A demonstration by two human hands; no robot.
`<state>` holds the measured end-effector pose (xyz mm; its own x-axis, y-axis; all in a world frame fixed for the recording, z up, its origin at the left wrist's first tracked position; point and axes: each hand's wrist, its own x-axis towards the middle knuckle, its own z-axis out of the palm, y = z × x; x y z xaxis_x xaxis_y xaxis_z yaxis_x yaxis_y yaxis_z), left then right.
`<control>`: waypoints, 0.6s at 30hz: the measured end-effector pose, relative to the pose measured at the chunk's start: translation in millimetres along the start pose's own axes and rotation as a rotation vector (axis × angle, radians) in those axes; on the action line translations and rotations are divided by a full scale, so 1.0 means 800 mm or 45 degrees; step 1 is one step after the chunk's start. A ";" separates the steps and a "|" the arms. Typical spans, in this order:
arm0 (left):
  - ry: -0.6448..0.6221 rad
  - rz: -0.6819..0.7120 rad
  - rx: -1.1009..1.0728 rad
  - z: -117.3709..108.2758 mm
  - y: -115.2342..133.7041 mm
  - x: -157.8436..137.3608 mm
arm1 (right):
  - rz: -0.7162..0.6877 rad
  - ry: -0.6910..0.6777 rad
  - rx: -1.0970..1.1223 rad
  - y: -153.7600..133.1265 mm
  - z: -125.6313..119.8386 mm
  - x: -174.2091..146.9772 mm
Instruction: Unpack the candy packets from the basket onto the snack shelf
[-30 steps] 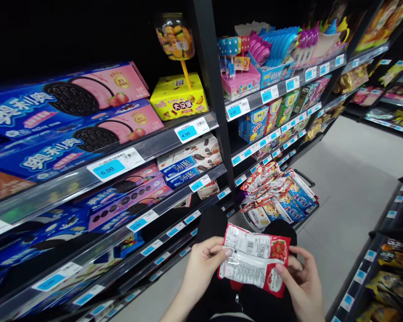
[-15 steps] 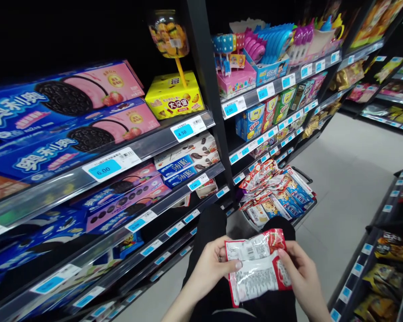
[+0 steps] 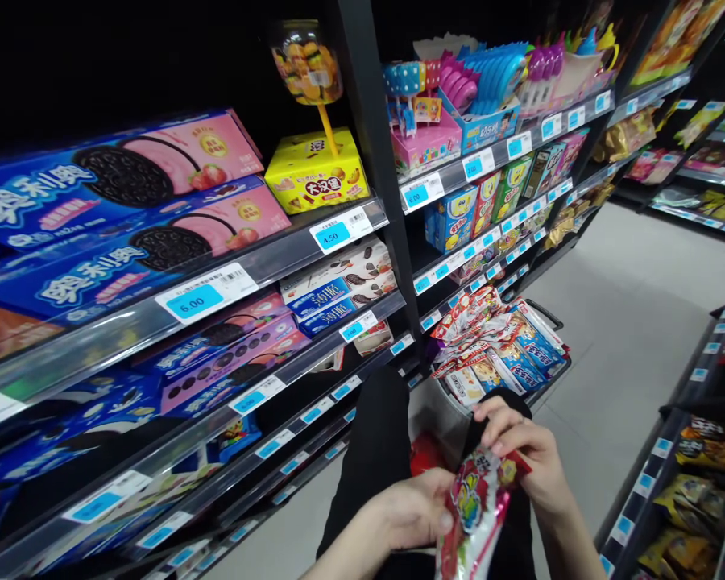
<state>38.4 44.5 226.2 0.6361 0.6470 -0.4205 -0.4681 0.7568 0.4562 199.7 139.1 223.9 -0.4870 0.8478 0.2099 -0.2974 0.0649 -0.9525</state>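
Note:
A red and silver snack packet with colourful printing on its front is held above my lap, tilted, its lower end cut off by the picture's edge. My left hand grips it along the left side, thumb on the front. At its upper right end is my right hand, fingers bent over the top edge and thumb hidden. Just beyond my knees stands a basket heaped with blue and white snack packets and red and white packets. Something red shows low between my legs.
Shelves on the left hold blue and pink Oreo boxes and a yellow box topped by a candy jar. Price tags line the shelf edges. A lower rack with bagged snacks runs along the right, beside the grey floor.
The packet has been turned from its printed back to its colourful front and from lying crosswise to pointing lengthwise. My right hand has moved up to its top end.

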 end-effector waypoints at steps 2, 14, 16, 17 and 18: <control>0.158 0.206 0.014 0.001 0.002 0.002 | 0.127 0.207 0.021 0.004 -0.002 -0.002; 0.828 0.461 0.953 -0.025 -0.003 0.008 | 0.676 0.304 0.017 0.075 0.018 -0.047; 0.919 0.370 1.097 -0.047 -0.004 -0.027 | 0.656 0.299 -0.103 0.090 -0.013 -0.037; 1.060 0.321 1.165 -0.059 -0.007 -0.052 | 0.633 0.327 -0.204 0.098 -0.033 -0.028; 1.203 0.290 1.209 -0.071 -0.011 -0.081 | 0.601 0.369 -0.355 0.106 -0.056 -0.016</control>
<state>-33.4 1.3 204.9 -0.2374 0.8547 -0.4617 0.3380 0.5182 0.7856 217.5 157.8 130.5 -0.2594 0.9246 -0.2790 0.1404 -0.2497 -0.9581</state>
